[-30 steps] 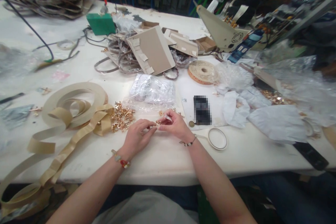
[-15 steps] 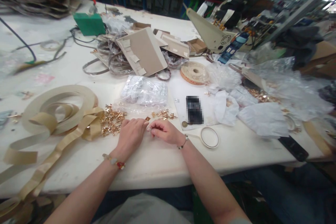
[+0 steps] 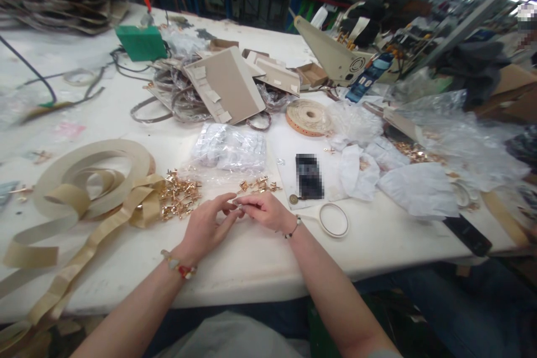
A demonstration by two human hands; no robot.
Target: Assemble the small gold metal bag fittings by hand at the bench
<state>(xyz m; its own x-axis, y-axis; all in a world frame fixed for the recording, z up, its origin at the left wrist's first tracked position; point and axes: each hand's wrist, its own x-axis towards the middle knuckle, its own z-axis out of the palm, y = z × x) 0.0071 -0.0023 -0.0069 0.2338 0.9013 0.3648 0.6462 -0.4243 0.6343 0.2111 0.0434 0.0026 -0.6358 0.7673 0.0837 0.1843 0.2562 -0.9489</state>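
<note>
My left hand and my right hand meet fingertip to fingertip above the white table. Thumb and fingers of each are pinched at a tiny piece between them, mostly hidden and too small to name. Just left of my left hand lies a heap of gold metal buckles. A few more gold buckles are scattered beyond my right hand. Behind both hands rests a clear plastic bag with pale contents. A roll of white tape lies to the right of my right wrist.
Left, a large roll of beige ribbon trails strips over the front edge. Beyond are cardboard pieces, a tan strap roll, a green box and a blue bottle. Right, white paper and a dark phone.
My left hand has lifted and turned, its thumb and fingers now showing at my right fingertips. The gold piece seen by its fingertips earlier no longer shows there. The view shifted slightly.
</note>
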